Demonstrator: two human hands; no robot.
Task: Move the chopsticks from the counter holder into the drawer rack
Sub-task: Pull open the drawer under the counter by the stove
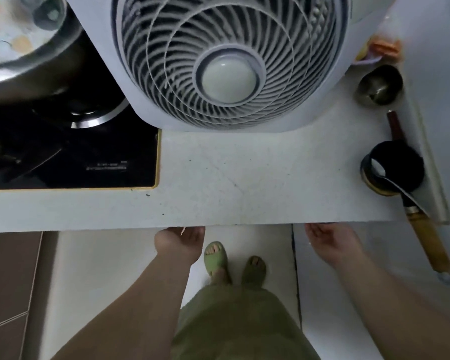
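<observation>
Both hands reach under the front edge of the white counter (244, 178). My left hand (178, 242) is palm up below the edge, its fingertips hidden beneath the counter. My right hand (330, 240) is likewise palm up, with its fingers out of sight under the edge. What the fingers touch cannot be seen. No chopsticks, holder or drawer rack show in this view.
A white fan (229, 61) stands at the back of the counter. A black cooktop (70, 157) with a pan (24, 48) lies to the left. At the right are a metal cup (379, 85), a black ladle (395, 167) and a wooden-handled utensil (429, 242).
</observation>
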